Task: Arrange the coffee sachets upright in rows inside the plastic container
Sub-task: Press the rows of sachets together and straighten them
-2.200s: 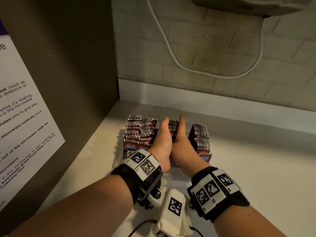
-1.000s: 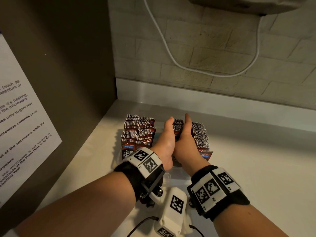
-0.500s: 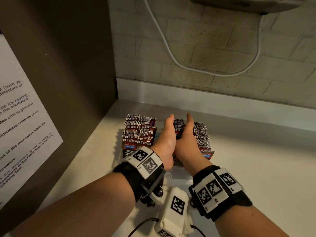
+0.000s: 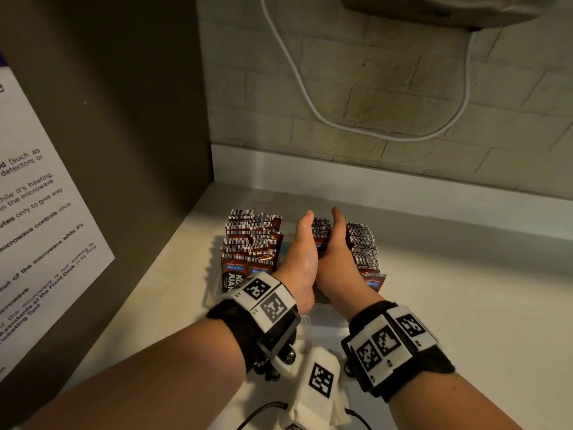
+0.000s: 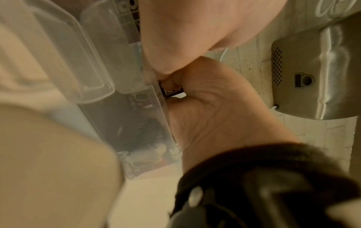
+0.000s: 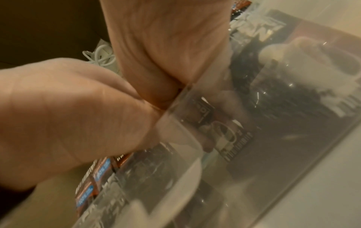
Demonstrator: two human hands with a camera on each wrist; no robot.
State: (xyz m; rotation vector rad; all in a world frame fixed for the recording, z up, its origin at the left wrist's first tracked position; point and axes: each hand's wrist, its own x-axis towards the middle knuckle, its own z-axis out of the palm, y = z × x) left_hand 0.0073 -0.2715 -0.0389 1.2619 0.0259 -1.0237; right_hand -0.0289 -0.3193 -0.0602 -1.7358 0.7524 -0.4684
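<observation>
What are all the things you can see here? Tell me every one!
Brown-red coffee sachets: many, upright in three rows, inside container.
Clear plastic container: one, on counter.
White counter: one, beneath everything.
White cable: one, looping on beige brick wall.
Silver metal appliance: one, on the wall above.
White printed notice: one, on dark side panel at left.
Left hand: presses middle row's left side.
Right hand: presses middle row's right side.
</observation>
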